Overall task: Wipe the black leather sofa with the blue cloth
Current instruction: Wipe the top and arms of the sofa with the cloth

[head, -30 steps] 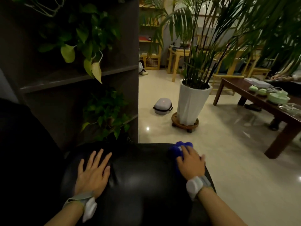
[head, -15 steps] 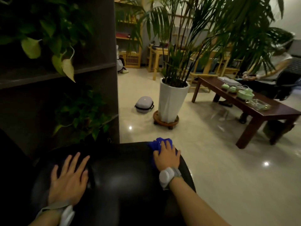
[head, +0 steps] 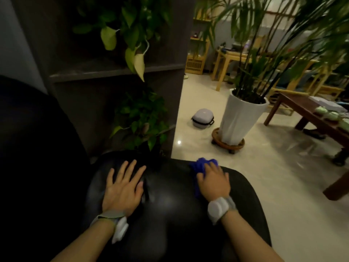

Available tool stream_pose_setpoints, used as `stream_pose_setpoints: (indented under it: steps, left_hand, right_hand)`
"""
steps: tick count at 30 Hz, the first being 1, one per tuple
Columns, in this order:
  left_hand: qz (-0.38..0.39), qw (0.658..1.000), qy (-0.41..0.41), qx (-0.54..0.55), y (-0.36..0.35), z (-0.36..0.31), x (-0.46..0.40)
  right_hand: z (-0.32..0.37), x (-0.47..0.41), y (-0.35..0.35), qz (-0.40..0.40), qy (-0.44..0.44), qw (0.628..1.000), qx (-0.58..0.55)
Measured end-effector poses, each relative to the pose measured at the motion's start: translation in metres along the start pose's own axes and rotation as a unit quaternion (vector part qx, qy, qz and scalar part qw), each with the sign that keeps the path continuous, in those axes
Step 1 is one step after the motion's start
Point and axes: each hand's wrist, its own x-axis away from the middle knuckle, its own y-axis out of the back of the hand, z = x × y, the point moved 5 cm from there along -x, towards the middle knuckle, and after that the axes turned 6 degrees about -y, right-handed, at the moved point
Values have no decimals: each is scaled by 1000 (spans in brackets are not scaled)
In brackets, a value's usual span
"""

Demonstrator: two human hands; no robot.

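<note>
Black leather covers the sofa armrest (head: 170,214) under both hands. The right hand (head: 214,183) presses the bunched blue cloth (head: 202,164) against the armrest's far right edge; its grip is curled over the cloth, which pokes out beyond the fingertips and along the thumb side. The left hand (head: 123,188) lies flat on the leather to the left of that grip, fingers spread and released, holding nothing. Each wrist carries a white wristband device (head: 217,207). Beyond the right grip stand a white planter (head: 239,120) on a wheeled wooden base and a grey case (head: 203,118) on the tiled floor (head: 283,186). A dark shelf (head: 113,70) with trailing plants rises beyond the left hand.
</note>
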Motion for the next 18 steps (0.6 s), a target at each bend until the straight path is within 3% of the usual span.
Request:
stream_pose_setpoints:
  steps: [3,7,10,15,18]
  left_hand:
    - [-5,1000,-9,2,3,-7,-1]
    - [-9,1000,-12,10,3,-5,-3]
    - [5,1000,-17,8,4,-5,-3]
    - [166,983,-2,75,12,6,-3]
    - [318,942,-80,72,41,18,-6]
  right_hand:
    - [41,-7,-6,0,0,1000,21]
    - [134,21,-34,1,179,984,-11]
    - [149,43,-46,19,233,972,4]
    - [64,31,-17,10,129,992,2]
    - [36,30,-8,42,92,995,19]
